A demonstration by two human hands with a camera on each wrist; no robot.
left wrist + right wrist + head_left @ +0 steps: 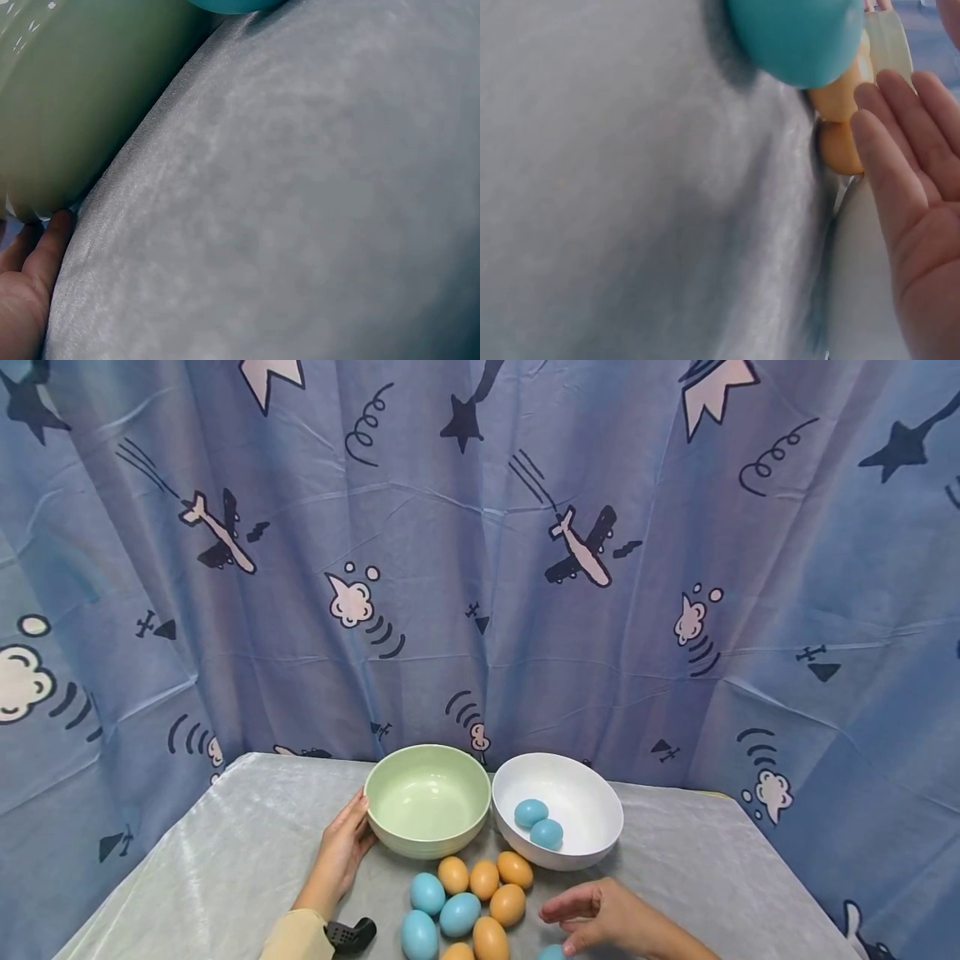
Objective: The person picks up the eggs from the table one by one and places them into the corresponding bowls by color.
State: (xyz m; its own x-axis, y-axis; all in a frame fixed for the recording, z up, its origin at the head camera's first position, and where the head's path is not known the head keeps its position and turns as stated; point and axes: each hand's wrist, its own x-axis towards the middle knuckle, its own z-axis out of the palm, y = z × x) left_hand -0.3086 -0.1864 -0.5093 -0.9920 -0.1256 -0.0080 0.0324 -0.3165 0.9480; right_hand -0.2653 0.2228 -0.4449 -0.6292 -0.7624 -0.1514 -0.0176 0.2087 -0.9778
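The left hand (345,847) touches a shiny round green bowl (427,847) with loose fingers. The right hand (611,917), holding nothing, is by a smooth blue egg (551,952).

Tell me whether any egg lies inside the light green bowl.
No, the light green bowl shows only its bare inside, while two blue eggs lie in the white bowl.

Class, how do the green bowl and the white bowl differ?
Colour: the green bowl is pale green, the white bowl plain white.
Contents: the green bowl is empty, while two blue eggs lie in the white bowl.
Contact: the left hand touches the green bowl; no hand touches the white bowl.
Both are round and stand on the table.
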